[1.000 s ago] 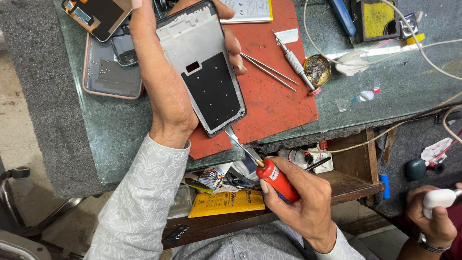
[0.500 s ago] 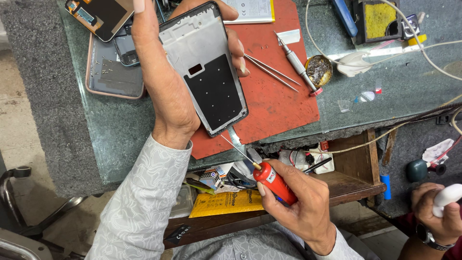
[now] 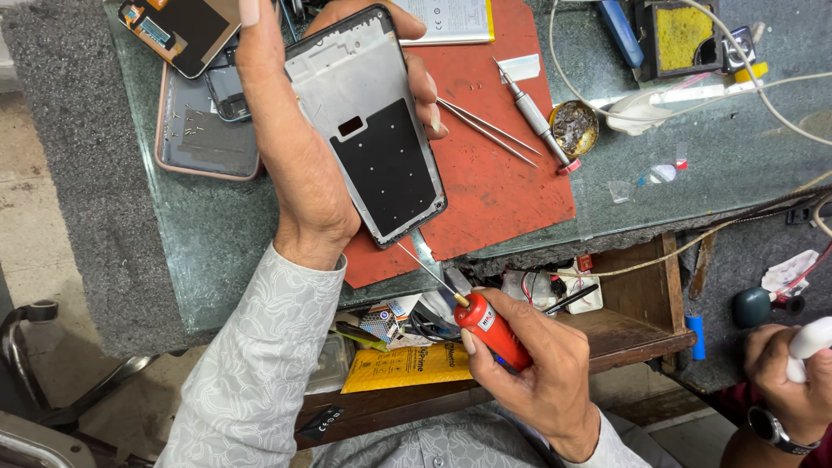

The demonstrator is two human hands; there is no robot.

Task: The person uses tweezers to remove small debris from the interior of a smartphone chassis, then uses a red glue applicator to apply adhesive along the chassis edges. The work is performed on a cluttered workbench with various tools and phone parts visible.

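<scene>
- The left hand (image 3: 295, 165) wraps around a flat, rectangular phone frame (image 3: 373, 121), its pale metal upper half and matte black lower panel facing up, thumb along one edge.
- The right hand (image 3: 537, 373) clasps a glossy red-handled screwdriver (image 3: 490, 328); its thin steel shaft points toward 11 o'clock, the tip just below the frame's bottom edge.
- Beneath the frame lies a smooth red mat (image 3: 503, 191) on a speckled grey-green stone worktop (image 3: 711, 173).
- At 3 o'clock from the frame, slim metal tweezers (image 3: 485, 130) rest on the mat.
- At 9 o'clock sits a rounded grey back cover (image 3: 204, 130).
</scene>
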